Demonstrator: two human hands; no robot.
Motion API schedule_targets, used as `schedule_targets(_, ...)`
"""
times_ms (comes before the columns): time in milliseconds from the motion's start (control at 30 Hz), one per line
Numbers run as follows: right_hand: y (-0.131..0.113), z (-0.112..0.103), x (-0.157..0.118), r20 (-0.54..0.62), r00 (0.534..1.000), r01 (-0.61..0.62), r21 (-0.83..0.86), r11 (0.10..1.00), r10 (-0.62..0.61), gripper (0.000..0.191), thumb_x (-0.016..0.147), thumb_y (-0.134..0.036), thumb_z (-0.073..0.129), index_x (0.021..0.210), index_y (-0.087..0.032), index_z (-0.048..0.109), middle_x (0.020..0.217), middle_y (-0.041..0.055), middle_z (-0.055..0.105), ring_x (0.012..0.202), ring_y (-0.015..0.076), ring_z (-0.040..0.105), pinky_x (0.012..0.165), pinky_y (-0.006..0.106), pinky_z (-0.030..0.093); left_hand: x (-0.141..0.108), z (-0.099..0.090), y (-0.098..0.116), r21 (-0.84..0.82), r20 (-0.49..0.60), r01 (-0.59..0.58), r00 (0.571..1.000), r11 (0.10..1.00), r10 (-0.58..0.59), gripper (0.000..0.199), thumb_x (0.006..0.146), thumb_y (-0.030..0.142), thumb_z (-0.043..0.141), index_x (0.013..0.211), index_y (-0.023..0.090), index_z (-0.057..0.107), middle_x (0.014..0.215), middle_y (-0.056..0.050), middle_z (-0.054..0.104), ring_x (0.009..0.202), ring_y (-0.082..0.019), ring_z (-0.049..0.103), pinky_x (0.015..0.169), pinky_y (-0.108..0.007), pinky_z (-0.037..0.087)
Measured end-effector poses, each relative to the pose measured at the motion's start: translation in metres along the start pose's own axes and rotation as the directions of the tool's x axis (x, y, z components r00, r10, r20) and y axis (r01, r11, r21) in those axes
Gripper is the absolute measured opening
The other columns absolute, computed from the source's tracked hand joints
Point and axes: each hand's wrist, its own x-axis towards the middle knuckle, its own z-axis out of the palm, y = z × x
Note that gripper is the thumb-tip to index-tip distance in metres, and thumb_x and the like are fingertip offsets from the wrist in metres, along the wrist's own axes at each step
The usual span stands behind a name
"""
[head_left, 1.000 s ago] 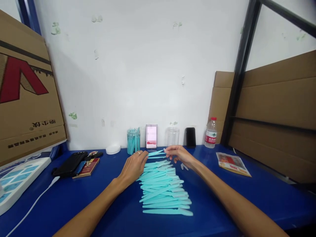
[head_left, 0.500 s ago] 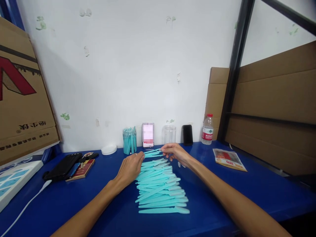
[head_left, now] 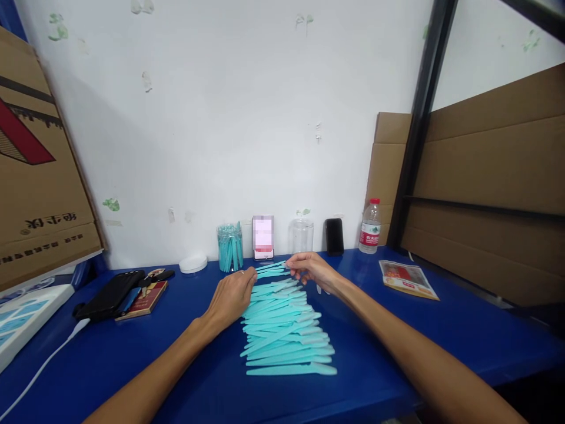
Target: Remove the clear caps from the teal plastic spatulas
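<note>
A small bunch of turquoise eyebrow razors (head_left: 271, 270) spans the gap between my hands, above the far end of a row. My left hand (head_left: 232, 294) is closed on their handle ends, thumb and fingers pinched. At the other end, my right hand (head_left: 311, 268) pinches the tips with the pale covers. Below them, many more turquoise razors (head_left: 282, 330) lie side by side on the blue table (head_left: 362, 377), handles to the left and pale ends to the right. A few overlap at a slant.
Behind stand a clear jar of turquoise razors (head_left: 230, 250), a phone with a lit screen (head_left: 263, 238), a clear jar (head_left: 302, 237), a black phone (head_left: 334, 237) and a water bottle (head_left: 369, 228). A white lid (head_left: 193, 264) and black pouch (head_left: 112, 294) lie left, a packet (head_left: 408, 280) right.
The view has tilted slightly, so everything sits a little higher. Both hands keep hold of the razors at nearly the same place; the razors between them have shifted slightly. The row is unchanged.
</note>
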Motion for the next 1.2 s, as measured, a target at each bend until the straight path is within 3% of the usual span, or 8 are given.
schedule_targets(400, -0.001, 0.011, -0.003, 0.060, 0.998, -0.001, -0.032, 0.999, 0.003, 0.027, 0.068, -0.036, 0.077, 0.082, -0.014, 0.071, 0.068, 0.0022, 0.063, 0.055, 0.0095, 0.053, 0.041, 0.018, 0.039, 0.001, 0.001, 0.005, -0.005, 0.009, -0.010, 1.000, 1.000, 0.010, 0.024, 0.100, 0.027, 0.028, 0.088, 0.023, 0.048, 0.073, -0.001, 0.061, 0.069, -0.019, 0.059, 0.060, -0.027, 0.031)
schedule_targets(633, -0.010, 0.026, -0.008, 0.028, 0.995, 0.097, -0.134, 0.986, -0.094, 0.027, 0.067, -0.038, 0.077, 0.076, -0.014, 0.070, 0.063, 0.0010, 0.063, 0.053, 0.0103, 0.054, 0.043, 0.021, 0.045, -0.002, 0.004, 0.015, -0.038, 0.025, 0.025, 0.999, 0.999, -0.024, 0.021, 0.099, 0.024, 0.029, 0.089, 0.024, 0.047, 0.075, -0.001, 0.064, 0.071, -0.019, 0.062, 0.060, -0.027, 0.031)
schedule_targets(967, -0.007, 0.029, -0.007, 0.033, 0.987, 0.161, -0.260, 0.952, -0.158, 0.027, 0.070, -0.040, 0.072, 0.074, -0.014, 0.067, 0.060, 0.0007, 0.062, 0.051, 0.0109, 0.054, 0.040, 0.020, 0.044, -0.001, -0.001, 0.017, -0.065, 0.034, 0.057, 0.998, 0.996, -0.055, 0.020, 0.098, 0.025, 0.033, 0.087, 0.024, 0.050, 0.075, 0.000, 0.066, 0.073, -0.020, 0.064, 0.060, -0.027, 0.032)
schedule_targets(1200, -0.006, 0.029, -0.006, 0.033, 0.990, 0.138, -0.213, 0.967, -0.134, 0.027, 0.069, -0.040, 0.073, 0.073, -0.014, 0.067, 0.058, 0.0002, 0.062, 0.049, 0.0102, 0.052, 0.039, 0.020, 0.042, 0.000, -0.002, 0.021, -0.095, 0.048, 0.108, 0.993, 0.990, -0.104, 0.022, 0.097, 0.025, 0.034, 0.084, 0.024, 0.051, 0.072, 0.001, 0.067, 0.071, -0.020, 0.065, 0.059, -0.026, 0.031)
